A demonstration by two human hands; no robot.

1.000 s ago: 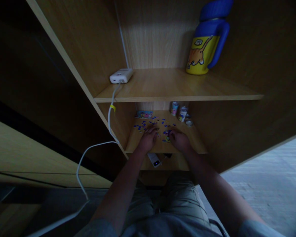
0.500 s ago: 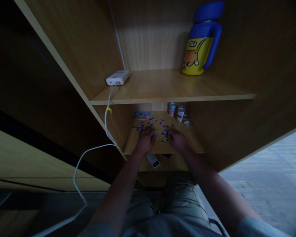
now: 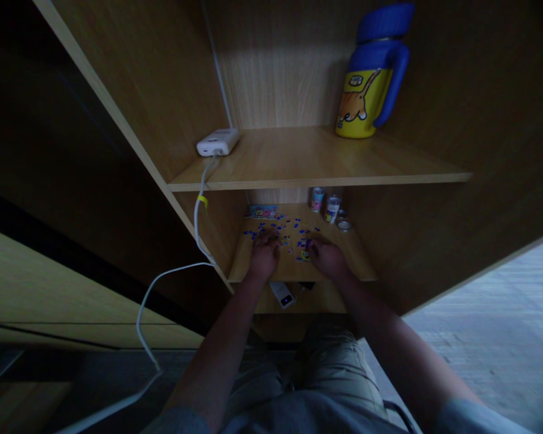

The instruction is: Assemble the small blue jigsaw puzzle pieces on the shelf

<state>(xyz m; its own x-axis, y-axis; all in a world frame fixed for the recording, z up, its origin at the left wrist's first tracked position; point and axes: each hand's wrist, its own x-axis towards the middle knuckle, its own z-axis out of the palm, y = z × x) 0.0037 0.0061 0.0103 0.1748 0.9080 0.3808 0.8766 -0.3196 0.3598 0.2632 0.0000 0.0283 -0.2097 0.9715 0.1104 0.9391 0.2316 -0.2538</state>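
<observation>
Jigsaw pieces and left hand (fingers spread) lie left of the joined patch; right hand curls at its right, grip unclear.

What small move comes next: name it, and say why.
Probably, the left hand should draw one of the loose puzzle pieces toward the right hand: the left fingers are near those scattered pieces, while the right hand is by a tighter, colorful group of pieces.
</observation>
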